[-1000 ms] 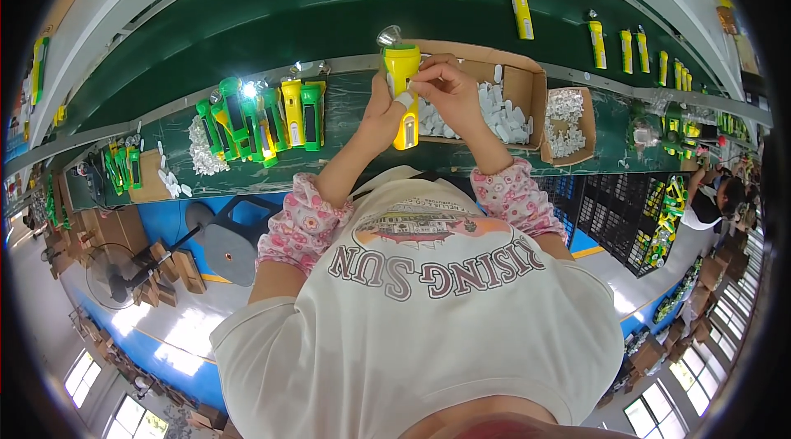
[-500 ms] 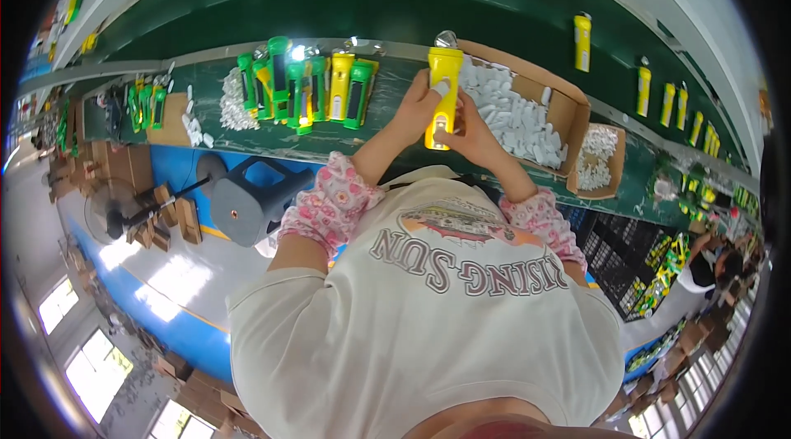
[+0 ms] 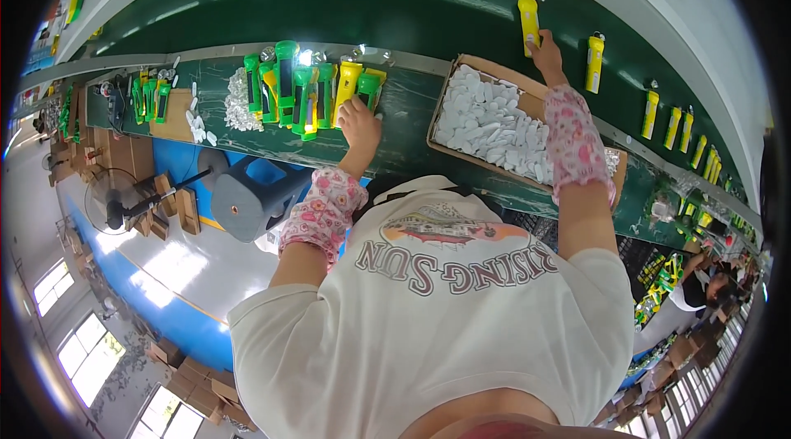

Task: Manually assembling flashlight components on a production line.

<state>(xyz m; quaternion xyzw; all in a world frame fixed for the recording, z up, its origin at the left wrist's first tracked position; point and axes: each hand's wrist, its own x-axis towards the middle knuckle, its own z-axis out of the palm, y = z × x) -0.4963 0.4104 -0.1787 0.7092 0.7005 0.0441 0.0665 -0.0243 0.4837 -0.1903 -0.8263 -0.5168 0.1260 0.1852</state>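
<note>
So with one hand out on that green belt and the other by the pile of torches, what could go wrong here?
The right hand is stretched far out to a yellow torch on the green belt; set down crooked, it might roll or tip. The left hand reaches into the crowded row of torches at the bench edge, so a nudge could knock one off. The sleeve could also brush white pieces out of the cardboard box.

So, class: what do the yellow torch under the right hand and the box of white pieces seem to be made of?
Yellow torch: probably plastic, going by its glossy, even colour. Box: looks like cardboard, with matte brown walls and thin folded edges. White pieces: too small to tell.
</note>
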